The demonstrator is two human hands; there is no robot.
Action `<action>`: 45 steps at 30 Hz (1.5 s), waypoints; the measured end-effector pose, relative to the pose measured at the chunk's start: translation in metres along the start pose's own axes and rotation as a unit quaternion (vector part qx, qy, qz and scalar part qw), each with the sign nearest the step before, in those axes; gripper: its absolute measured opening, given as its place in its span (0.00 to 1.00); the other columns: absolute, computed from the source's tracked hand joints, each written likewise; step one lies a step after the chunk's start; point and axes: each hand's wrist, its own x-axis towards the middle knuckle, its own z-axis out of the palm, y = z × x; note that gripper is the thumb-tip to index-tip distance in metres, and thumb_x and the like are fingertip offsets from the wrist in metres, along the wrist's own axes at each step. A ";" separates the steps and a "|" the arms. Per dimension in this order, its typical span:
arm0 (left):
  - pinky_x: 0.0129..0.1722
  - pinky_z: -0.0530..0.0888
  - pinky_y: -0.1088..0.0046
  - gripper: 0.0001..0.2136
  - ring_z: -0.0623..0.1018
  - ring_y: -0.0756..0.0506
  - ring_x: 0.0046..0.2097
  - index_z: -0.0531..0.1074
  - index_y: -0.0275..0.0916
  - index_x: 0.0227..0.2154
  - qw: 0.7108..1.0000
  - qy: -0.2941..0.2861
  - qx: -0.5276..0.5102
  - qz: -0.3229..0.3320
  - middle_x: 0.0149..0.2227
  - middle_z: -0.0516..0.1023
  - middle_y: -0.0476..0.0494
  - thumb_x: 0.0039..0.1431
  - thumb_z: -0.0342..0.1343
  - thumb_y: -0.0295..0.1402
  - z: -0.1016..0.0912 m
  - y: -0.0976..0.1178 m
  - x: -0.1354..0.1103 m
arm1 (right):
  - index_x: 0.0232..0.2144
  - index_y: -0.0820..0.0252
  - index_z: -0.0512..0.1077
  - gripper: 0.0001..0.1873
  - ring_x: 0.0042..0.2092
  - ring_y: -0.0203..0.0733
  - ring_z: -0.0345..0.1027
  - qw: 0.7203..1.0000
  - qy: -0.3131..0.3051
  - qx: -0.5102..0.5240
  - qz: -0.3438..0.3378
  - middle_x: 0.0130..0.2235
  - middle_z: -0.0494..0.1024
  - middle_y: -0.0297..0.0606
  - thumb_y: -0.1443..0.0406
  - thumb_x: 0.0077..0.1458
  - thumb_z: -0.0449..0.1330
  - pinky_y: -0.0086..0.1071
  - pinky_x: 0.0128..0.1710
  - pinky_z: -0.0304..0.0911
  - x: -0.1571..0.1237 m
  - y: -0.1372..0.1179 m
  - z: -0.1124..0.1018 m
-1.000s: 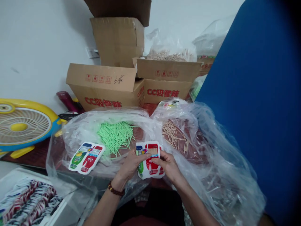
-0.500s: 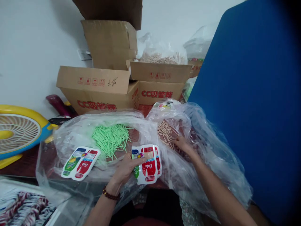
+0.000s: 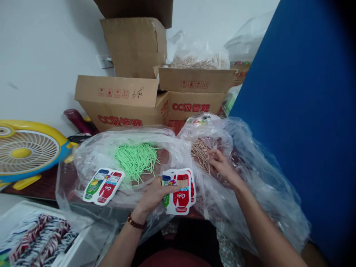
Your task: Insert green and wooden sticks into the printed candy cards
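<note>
The left hand (image 3: 154, 194) is gripping a small stack of bottle-shaped packets (image 3: 179, 191), thumb pressed across the printed front and fingers curled behind, holding them just above the person's lap. The right hand (image 3: 222, 167) is reaching forward and to the right of the packets into the clear bag of tan sticks (image 3: 201, 155), its fingers drawn together at the edge of the pile; whether they are already pinching sticks cannot be told.

Judging from this, the step in hand is picking sticks for the packet on top. It is likely going best if the right hand is taking a small, aligned bunch rather than a loose grab, since the sticks are lying criss-crossed and can snag on the crumpled plastic. The left hand is doing well to keep the stack flat and its top edge facing the bag.

Left of the left hand, a finished-looking pair of packets (image 3: 102, 186) is lying on another clear bag, which is holding green sticks (image 3: 137, 159) in a loose heap. Nearer, at the lower left, a box of striped wrappers (image 3: 36, 237) is showing.

Beyond both hands, on the surface, open cardboard cartons (image 3: 122, 102) with red lettering are standing side by side, one carrying a further bag of pale sticks (image 3: 198, 61). Far left, a yellow fan (image 3: 25, 152) is standing.
</note>
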 end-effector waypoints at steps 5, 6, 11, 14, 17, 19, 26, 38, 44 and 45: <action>0.33 0.74 0.72 0.13 0.79 0.45 0.31 0.79 0.32 0.34 0.998 -0.005 0.070 0.007 0.32 0.83 0.41 0.45 0.68 0.32 0.003 0.004 -0.002 | 0.37 0.57 0.69 0.11 0.24 0.33 0.64 0.982 -0.014 0.180 -0.060 0.25 0.70 0.30 0.60 0.51 0.61 0.25 0.19 0.54 -0.033 -0.059 0.044; 0.33 0.74 0.72 0.12 0.79 0.45 0.31 0.79 0.32 0.34 0.996 -0.003 0.087 0.016 0.33 0.83 0.41 0.45 0.67 0.33 0.004 0.004 -0.003 | 0.37 0.57 0.69 0.10 0.25 0.33 0.64 0.979 0.003 0.191 -0.072 0.26 0.70 0.30 0.61 0.51 0.61 0.25 0.20 0.56 -0.037 -0.067 0.051; 0.34 0.73 0.72 0.12 0.79 0.45 0.32 0.80 0.34 0.34 0.989 -0.003 0.142 0.040 0.33 0.83 0.44 0.46 0.67 0.35 0.006 0.008 -0.009 | 0.37 0.56 0.70 0.08 0.27 0.33 0.65 0.974 0.043 0.202 -0.097 0.28 0.71 0.30 0.63 0.52 0.61 0.27 0.25 0.61 -0.046 -0.083 0.065; 0.35 0.73 0.72 0.12 0.78 0.45 0.33 0.80 0.35 0.35 0.989 -0.013 0.138 0.047 0.34 0.83 0.45 0.47 0.66 0.34 0.007 0.009 -0.010 | 0.36 0.56 0.70 0.07 0.28 0.33 0.64 0.970 0.058 0.212 -0.107 0.27 0.70 0.30 0.64 0.53 0.61 0.26 0.26 0.60 -0.047 -0.082 0.066; 0.36 0.73 0.72 0.11 0.78 0.45 0.33 0.80 0.35 0.34 0.989 -0.008 0.141 0.043 0.34 0.83 0.46 0.47 0.66 0.33 0.008 0.009 -0.010 | 0.36 0.56 0.70 0.07 0.28 0.33 0.65 0.971 0.053 0.207 -0.109 0.27 0.70 0.30 0.65 0.52 0.61 0.27 0.27 0.59 -0.048 -0.080 0.067; 0.36 0.73 0.72 0.10 0.78 0.45 0.33 0.80 0.35 0.33 0.989 -0.008 0.139 0.043 0.33 0.83 0.45 0.47 0.66 0.34 0.008 0.009 -0.010 | 0.35 0.57 0.70 0.07 0.28 0.33 0.65 0.972 0.036 0.210 -0.097 0.27 0.71 0.30 0.64 0.52 0.62 0.27 0.26 0.59 -0.048 -0.077 0.069; 0.36 0.74 0.70 0.14 0.79 0.44 0.33 0.79 0.33 0.34 0.998 -0.008 0.061 0.031 0.34 0.83 0.42 0.43 0.69 0.33 0.009 0.005 -0.008 | 0.36 0.57 0.68 0.10 0.27 0.34 0.66 0.967 -0.003 0.254 -0.034 0.27 0.72 0.29 0.63 0.50 0.63 0.28 0.29 0.62 -0.050 -0.070 0.082; 0.33 0.73 0.71 0.14 0.79 0.44 0.31 0.79 0.33 0.33 0.999 -0.007 0.032 0.013 0.31 0.83 0.42 0.42 0.69 0.33 0.010 0.003 -0.009 | 0.32 0.57 0.70 0.09 0.31 0.35 0.66 0.984 -0.046 0.162 -0.051 0.28 0.73 0.30 0.62 0.48 0.65 0.28 0.32 0.61 -0.038 -0.053 0.064; 0.32 0.73 0.72 0.14 0.78 0.46 0.29 0.78 0.32 0.34 1.000 -0.009 0.015 0.003 0.31 0.82 0.42 0.43 0.69 0.32 0.008 0.002 -0.005 | 0.31 0.56 0.71 0.06 0.32 0.37 0.67 0.988 -0.083 0.102 -0.086 0.29 0.73 0.31 0.62 0.52 0.63 0.30 0.35 0.61 -0.044 -0.052 0.065; 0.32 0.73 0.72 0.14 0.78 0.46 0.29 0.78 0.33 0.34 1.000 -0.007 0.013 0.005 0.31 0.82 0.43 0.43 0.69 0.32 0.007 0.001 -0.004 | 0.30 0.56 0.72 0.05 0.34 0.38 0.67 0.987 -0.091 0.082 -0.103 0.31 0.74 0.32 0.62 0.53 0.62 0.31 0.37 0.61 -0.045 -0.052 0.064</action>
